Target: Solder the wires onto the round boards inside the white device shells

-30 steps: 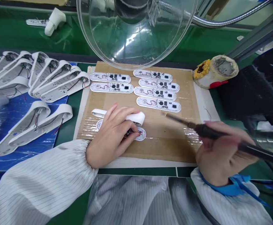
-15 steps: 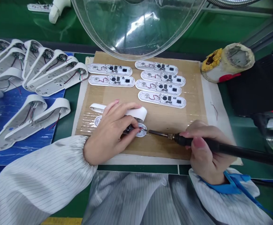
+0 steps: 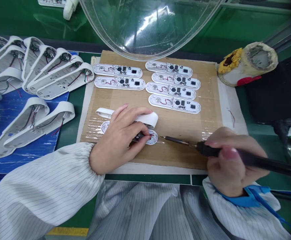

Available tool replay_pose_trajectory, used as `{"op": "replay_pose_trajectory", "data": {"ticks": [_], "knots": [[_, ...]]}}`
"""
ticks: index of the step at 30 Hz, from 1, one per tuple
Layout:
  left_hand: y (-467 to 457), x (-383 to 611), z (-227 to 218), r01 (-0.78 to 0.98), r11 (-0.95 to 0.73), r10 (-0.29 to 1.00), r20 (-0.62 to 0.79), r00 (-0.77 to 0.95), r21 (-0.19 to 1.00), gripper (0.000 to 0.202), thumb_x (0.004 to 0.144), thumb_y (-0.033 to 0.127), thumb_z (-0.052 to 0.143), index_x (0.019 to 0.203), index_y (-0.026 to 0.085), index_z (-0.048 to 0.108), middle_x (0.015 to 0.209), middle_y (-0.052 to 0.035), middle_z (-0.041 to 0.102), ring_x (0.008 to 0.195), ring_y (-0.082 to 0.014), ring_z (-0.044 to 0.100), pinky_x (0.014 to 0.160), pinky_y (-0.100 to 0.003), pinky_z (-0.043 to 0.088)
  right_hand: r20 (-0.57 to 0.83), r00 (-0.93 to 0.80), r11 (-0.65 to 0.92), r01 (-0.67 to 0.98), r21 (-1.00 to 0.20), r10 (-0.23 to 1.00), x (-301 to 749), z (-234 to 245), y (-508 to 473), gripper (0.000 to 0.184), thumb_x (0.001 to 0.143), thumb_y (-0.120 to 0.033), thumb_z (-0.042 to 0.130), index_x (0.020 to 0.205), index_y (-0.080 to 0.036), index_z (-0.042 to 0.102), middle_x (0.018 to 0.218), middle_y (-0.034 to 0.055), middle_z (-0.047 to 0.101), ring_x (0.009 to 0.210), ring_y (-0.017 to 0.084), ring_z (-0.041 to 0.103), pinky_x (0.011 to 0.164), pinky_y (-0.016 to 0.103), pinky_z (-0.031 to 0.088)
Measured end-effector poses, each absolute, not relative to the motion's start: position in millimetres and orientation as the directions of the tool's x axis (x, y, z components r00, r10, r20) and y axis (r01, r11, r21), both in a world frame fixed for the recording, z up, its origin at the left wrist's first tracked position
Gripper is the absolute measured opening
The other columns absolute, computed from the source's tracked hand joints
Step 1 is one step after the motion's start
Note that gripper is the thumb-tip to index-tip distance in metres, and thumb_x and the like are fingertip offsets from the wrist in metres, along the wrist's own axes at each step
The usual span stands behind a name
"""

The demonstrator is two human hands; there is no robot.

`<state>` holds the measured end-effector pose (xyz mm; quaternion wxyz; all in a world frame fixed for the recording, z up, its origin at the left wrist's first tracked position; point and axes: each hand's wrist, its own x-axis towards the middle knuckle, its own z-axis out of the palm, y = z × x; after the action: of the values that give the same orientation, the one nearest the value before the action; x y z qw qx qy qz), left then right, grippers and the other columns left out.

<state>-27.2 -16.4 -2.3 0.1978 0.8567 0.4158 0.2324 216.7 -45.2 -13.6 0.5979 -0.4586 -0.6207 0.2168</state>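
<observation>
My right hand (image 3: 235, 161) is closed around a soldering iron (image 3: 207, 149), its tip pointing left. The tip is a short way right of the round end of a white circuit board (image 3: 153, 137) on the cardboard. Over that board lies my left hand (image 3: 123, 138), with thumb and index finger pinching a thin red wire (image 3: 150, 135) at the board's end. Its other fingers rest on a white plastic housing (image 3: 147, 119) just behind the board. My palm and fingers hide the middle of both board and housing.
Several finished-looking white board strips (image 3: 174, 104) lie in two columns on the cardboard (image 3: 185, 123). White housings with wires (image 3: 43, 128) crowd a blue mat at left. A clear round cover (image 3: 150, 30) overhangs the back. A stained cup (image 3: 247, 63) and black box (image 3: 267, 96) stand right.
My right hand has drawn the soldering iron back to the right, away from the board's end. The left hand keeps its place on the wire and board.
</observation>
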Motion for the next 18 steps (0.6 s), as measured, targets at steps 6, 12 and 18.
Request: {"op": "replay_pose_trajectory", "data": {"ticks": [6,12,18], "knots": [[-15.6,-29.1,-2.0,0.603,-0.570,0.807,0.241,0.539,0.558,0.008,0.095,0.019,0.059,0.091,0.019,0.065,0.135,-0.0078,0.060,0.125,-0.0185,0.056,0.120,-0.043,0.020,0.655,0.282,0.559,0.353,-0.750,0.701,215.1,-15.6,-40.1,0.018,0.086,-0.026,0.058,0.071,-0.024,0.068,0.052,-0.0001,0.050,0.039,0.016,0.039,0.036,0.032,0.025],[-13.8,-32.3,-0.9,0.562,-0.595,0.781,0.248,0.573,0.574,0.014,0.097,0.021,0.056,0.091,0.022,0.069,0.135,-0.0053,0.059,0.124,-0.0171,0.057,0.123,-0.045,0.011,0.573,0.291,0.508,0.271,-0.818,0.766,213.1,-14.9,-45.4,0.015,0.083,-0.022,0.059,0.071,-0.018,0.067,0.055,-0.0014,0.052,0.042,0.013,0.046,0.038,0.028,0.030],[-12.2,-36.0,-2.5,0.565,-0.635,0.749,0.243,0.616,0.526,0.012,0.096,0.022,0.057,0.092,0.023,0.069,0.139,-0.0061,0.055,0.131,-0.0191,0.051,0.123,-0.052,0.009,0.636,0.290,0.562,0.302,-0.770,0.715,209.8,-21.8,-46.8,0.014,0.081,-0.021,0.059,0.070,-0.020,0.066,0.051,-0.0028,0.049,0.039,0.013,0.042,0.035,0.027,0.027]]}}
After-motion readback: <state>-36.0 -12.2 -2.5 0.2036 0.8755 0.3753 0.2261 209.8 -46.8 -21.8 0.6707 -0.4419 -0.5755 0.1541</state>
